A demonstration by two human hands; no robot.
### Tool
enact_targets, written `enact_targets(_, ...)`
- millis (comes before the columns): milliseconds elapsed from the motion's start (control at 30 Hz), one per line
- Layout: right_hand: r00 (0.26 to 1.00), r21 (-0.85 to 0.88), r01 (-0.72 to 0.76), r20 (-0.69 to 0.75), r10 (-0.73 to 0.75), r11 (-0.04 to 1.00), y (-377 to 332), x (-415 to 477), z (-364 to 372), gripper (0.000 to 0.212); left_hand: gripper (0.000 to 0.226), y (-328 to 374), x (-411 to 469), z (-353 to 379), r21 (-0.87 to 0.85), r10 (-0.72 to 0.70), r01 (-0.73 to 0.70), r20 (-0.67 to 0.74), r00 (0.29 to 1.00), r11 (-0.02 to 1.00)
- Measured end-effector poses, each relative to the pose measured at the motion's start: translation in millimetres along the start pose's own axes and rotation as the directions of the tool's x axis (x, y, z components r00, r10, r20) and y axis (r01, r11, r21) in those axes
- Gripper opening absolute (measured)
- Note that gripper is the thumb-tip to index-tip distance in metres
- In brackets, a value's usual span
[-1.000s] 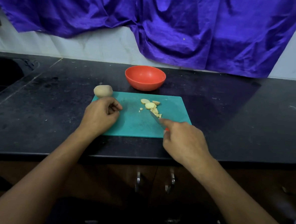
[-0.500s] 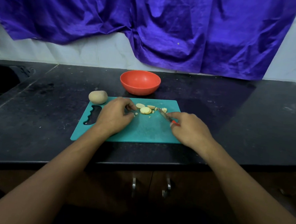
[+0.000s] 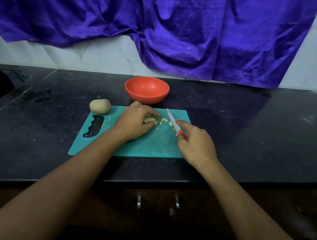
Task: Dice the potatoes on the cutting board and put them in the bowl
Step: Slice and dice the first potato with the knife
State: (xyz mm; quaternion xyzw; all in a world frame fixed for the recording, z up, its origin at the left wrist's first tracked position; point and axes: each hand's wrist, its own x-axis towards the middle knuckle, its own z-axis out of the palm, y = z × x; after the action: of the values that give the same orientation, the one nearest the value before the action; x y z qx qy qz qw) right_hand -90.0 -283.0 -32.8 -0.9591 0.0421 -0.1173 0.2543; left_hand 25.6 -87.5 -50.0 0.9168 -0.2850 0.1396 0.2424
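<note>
A teal cutting board [image 3: 148, 147] lies on the black counter. My left hand [image 3: 135, 122] curls over a stack of potato slices [image 3: 148, 119] near the board's far middle, gripping them. Small diced bits [image 3: 164, 121] lie just right of it. My right hand [image 3: 195, 142] holds a small knife [image 3: 173, 121] by its red handle, with the forefinger along the blade's back and the tip pointing away. A whole potato [image 3: 100, 106] sits at the board's far left corner. The red bowl [image 3: 147, 89] stands behind the board, and I see nothing in it.
A purple cloth [image 3: 178, 32] hangs over the white wall behind the counter. A dark sink [image 3: 0, 84] lies at the far left. The board has a handle slot [image 3: 94, 126] on its left side. Cabinet handles [image 3: 157, 203] show below the counter's front edge.
My left hand moved right across the board and gathered the loose slices under its fingers. The knife swung from lying among the pieces to just right of them.
</note>
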Motion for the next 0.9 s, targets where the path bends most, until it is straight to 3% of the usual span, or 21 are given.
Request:
enact_targets(433,0.998,-0.016,0.031,0.051,-0.03,0.999,-5,-3,-4,0.045,0.026,-26,-20,-16,-0.144,-0.13,0.118,-0.078,0.988,0.982)
enact_targets(667,0.954,-0.067,0.226,0.215,-0.207,0.972,-21,-21,-8,0.045,0.023,-26,-20,-18,-0.317,-0.208,0.181,-0.055,0.977,0.931)
enact_targets(900,0.914,-0.2,0.353,0.28,-0.292,0.914,-51,-18,1,0.048,0.03,-26,-21,-20,-0.42,-0.223,0.197,-0.013,0.975,0.886)
